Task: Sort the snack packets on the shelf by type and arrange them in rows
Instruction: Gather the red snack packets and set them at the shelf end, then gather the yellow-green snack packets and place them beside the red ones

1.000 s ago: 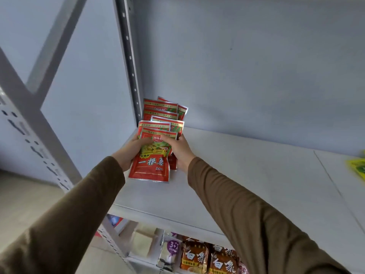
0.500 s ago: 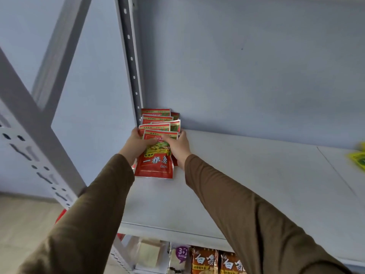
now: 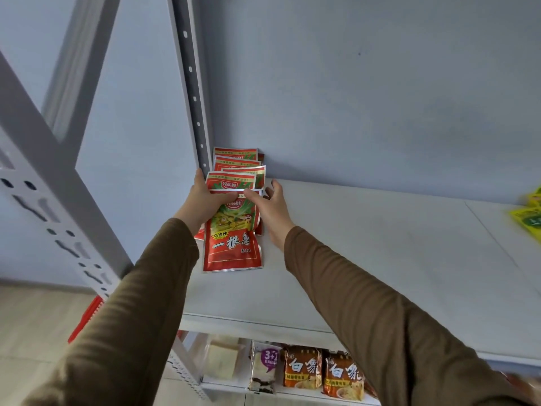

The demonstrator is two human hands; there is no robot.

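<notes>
Red packets (image 3: 234, 168) overlapped in row beside upright (image 3: 191, 92), on shelf (image 3: 380, 259). Left hand (image 3: 205, 205) pinches front packet (image 3: 232, 232), likely squaring row. Right hand (image 3: 270, 208) loose, fingers spread, gripping nothing, touching packet edge.

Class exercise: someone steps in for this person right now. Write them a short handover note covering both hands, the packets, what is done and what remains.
Left hand grips the top edge of the front red packet; right hand is open, its thumb touching the same edge.
Red packets lie overlapping in one row running back to the rear left corner of the shelf.
Done: the red row is mostly formed.
Left: settle the front packet, then sort the yellow packets at the far right.
</notes>
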